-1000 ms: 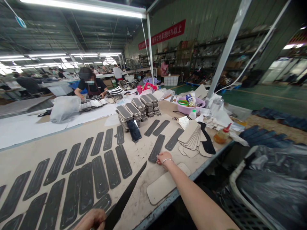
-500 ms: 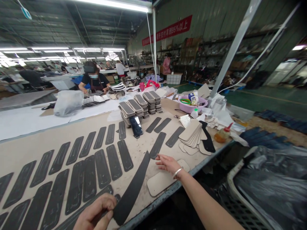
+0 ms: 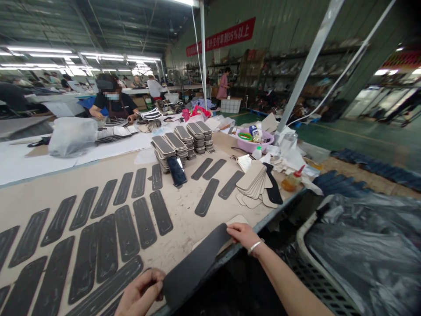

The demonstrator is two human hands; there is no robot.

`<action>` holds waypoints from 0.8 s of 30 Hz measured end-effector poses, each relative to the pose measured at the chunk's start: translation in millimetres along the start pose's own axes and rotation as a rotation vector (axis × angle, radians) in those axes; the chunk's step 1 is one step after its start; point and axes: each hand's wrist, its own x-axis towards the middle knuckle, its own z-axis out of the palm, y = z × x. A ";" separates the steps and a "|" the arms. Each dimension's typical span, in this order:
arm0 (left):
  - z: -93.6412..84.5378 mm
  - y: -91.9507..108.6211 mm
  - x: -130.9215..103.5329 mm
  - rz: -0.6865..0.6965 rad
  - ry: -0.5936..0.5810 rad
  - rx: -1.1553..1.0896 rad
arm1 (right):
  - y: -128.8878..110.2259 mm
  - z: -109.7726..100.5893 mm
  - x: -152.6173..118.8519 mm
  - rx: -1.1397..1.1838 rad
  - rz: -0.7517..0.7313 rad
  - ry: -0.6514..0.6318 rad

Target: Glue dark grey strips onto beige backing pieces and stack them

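Observation:
A long dark strip [image 3: 197, 263] is stretched between my two hands at the table's near edge. My left hand [image 3: 143, 289] pinches its lower left end. At its upper right end, my right hand [image 3: 241, 235], with a bracelet at the wrist, grips the tip between thumb and fingers. Under the strip lies a beige rounded panel [image 3: 238, 219], mostly covered. Rows of dark strips [image 3: 107, 248] with shiny outlines lie to the left. Beyond my right hand are fanned beige pieces [image 3: 251, 182] and a black piece [image 3: 273, 188].
Stacked panels [image 3: 176, 142] stand mid-table with a phone [image 3: 176, 171] against them. A purple basin [image 3: 255, 142] and a red-tipped bottle [image 3: 292, 179] are on the right. A plastic-lined basket [image 3: 304, 228] stands beside the table. Across it, a person [image 3: 113, 105] handles pieces.
My right hand, open before, has closed on the strip's far end. The strip has swung right and lower, over the beige panel. The view has shifted slightly right.

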 end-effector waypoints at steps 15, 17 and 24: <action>75.1 -39.7 86.6 -0.251 -0.057 0.114 | 31.8 -64.7 36.1 -0.390 0.063 0.305; 76.8 -43.1 87.7 -0.267 -0.067 0.131 | 32.1 -65.7 36.4 -0.392 0.080 0.301; 83.6 -40.6 89.7 -0.345 -0.061 0.211 | 31.6 -66.6 37.2 -0.355 0.110 0.283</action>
